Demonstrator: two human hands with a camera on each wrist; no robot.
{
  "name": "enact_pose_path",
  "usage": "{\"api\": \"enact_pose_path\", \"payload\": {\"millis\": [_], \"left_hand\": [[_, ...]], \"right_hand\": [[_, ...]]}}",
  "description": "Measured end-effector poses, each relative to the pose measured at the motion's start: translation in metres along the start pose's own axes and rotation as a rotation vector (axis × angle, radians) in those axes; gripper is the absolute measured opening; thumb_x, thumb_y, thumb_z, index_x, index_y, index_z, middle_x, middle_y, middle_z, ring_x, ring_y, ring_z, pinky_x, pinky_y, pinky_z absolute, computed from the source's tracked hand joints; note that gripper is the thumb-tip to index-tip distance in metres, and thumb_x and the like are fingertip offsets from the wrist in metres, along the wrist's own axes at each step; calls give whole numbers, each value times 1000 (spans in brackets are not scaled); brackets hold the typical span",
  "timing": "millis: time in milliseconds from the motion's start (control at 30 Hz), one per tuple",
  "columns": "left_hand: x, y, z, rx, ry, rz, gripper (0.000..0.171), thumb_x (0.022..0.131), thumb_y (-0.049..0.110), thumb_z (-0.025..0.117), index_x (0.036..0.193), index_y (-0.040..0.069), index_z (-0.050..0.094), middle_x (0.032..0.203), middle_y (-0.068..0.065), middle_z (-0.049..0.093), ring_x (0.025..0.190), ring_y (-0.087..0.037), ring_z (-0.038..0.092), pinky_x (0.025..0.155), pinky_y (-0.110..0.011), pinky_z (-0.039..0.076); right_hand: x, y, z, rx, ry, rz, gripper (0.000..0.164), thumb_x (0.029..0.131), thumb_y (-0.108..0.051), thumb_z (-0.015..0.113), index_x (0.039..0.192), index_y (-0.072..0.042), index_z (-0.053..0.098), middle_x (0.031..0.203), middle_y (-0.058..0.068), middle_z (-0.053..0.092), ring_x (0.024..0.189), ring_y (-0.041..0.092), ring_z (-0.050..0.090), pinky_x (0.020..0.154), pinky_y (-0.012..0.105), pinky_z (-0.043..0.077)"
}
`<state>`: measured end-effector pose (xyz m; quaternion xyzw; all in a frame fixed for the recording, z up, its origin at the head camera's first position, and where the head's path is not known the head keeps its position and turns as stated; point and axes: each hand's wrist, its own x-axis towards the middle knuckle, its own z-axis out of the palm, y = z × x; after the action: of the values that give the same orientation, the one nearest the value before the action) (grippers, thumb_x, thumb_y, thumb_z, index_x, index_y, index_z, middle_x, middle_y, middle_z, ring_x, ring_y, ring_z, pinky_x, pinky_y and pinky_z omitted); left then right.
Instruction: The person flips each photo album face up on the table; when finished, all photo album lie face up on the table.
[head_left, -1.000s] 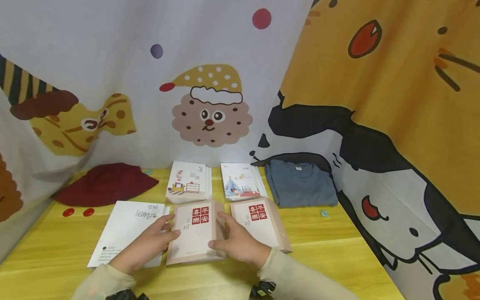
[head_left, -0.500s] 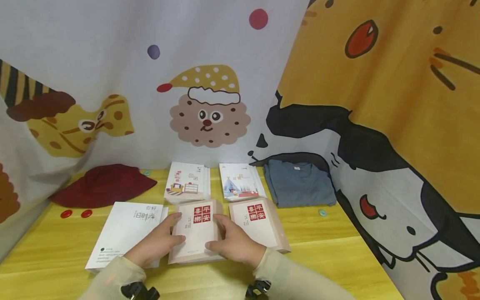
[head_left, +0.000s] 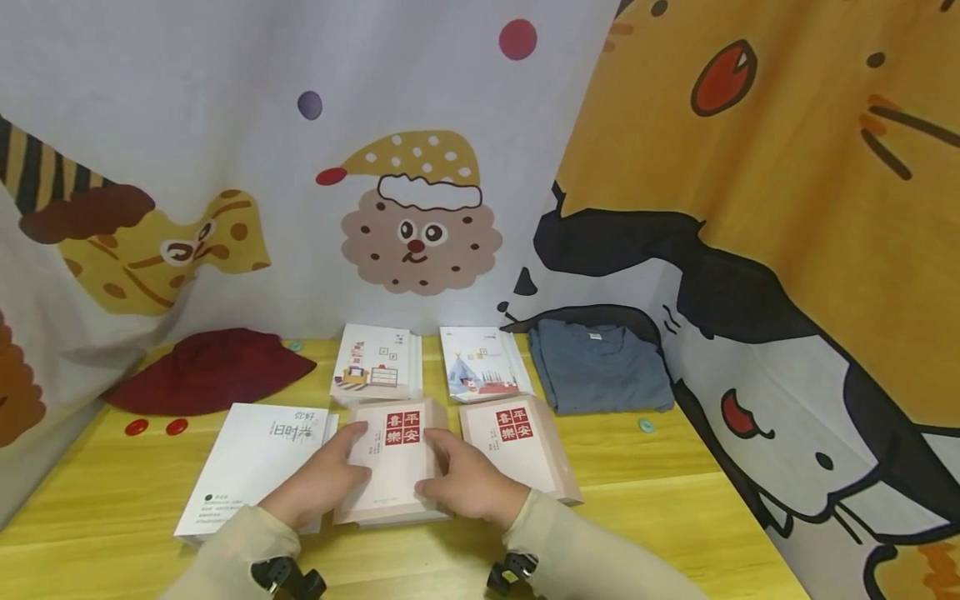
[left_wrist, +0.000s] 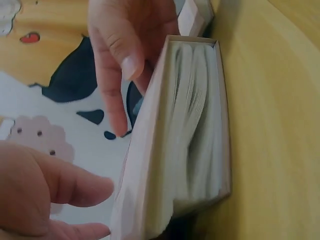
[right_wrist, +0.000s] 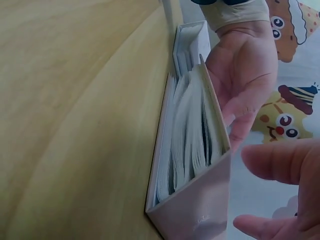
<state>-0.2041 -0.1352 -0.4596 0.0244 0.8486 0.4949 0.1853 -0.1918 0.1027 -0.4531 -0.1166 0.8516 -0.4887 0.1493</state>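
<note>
A pink photo album [head_left: 386, 475] with a red character block on its cover lies on the table between my hands. My left hand [head_left: 322, 479] is at its left side, index finger and thumb over the cover's edge. At the album's right side is my right hand [head_left: 476, 479], thumb and index finger extended over the cover. In the left wrist view the album's pages [left_wrist: 192, 115] bulge between its covers, and the fingers there look straight and relaxed. A second pink album [head_left: 513, 454] lies just right, and a white album [head_left: 240, 467] lies partly under my left forearm.
Two white illustrated albums [head_left: 375, 362] [head_left: 483, 367] lie behind. A dark red hat [head_left: 213, 371] is at the back left, a folded blue-grey shirt [head_left: 600, 367] at the back right. Red buttons [head_left: 176, 427] and a teal button [head_left: 646, 426] lie on the yellow table [head_left: 645, 533]. A printed curtain [head_left: 420, 83] hangs behind.
My left hand has moved right, farther over the pink album's left edge. My right hand has shifted slightly left with its thumb over the cover. The other things stay put.
</note>
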Motion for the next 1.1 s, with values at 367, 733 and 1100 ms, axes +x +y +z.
{"api": "enact_pose_path", "payload": {"millis": [367, 733, 1100], "left_hand": [[0, -7, -5, -124, -21, 33, 78, 94, -2, 56, 165, 6, 26, 173, -29, 11, 159, -52, 5, 125, -68, 9], [-14, 6, -7, -268, 37, 91, 69, 100, 2, 55, 164, 7, 30, 160, -30, 39, 136, -41, 53, 99, -43, 57], [-35, 28, -22, -424, -57, 342, 81, 103, 4, 55, 170, 17, 11, 148, -39, 38, 109, -33, 69, 84, -44, 65]], "right_hand": [[2, 0, -1, -114, 15, -28, 68, 87, -8, 81, 151, -6, 55, 153, 19, 57, 141, 37, 53, 117, 58, 43], [3, 3, -9, -145, 65, -94, 53, 87, -15, 85, 136, -6, 67, 119, 9, 63, 106, 23, 64, 90, 36, 56], [-5, -10, -8, -6, -28, -142, 57, 95, -23, 80, 147, -13, 60, 145, 11, 59, 105, 22, 65, 81, 27, 58]]}}
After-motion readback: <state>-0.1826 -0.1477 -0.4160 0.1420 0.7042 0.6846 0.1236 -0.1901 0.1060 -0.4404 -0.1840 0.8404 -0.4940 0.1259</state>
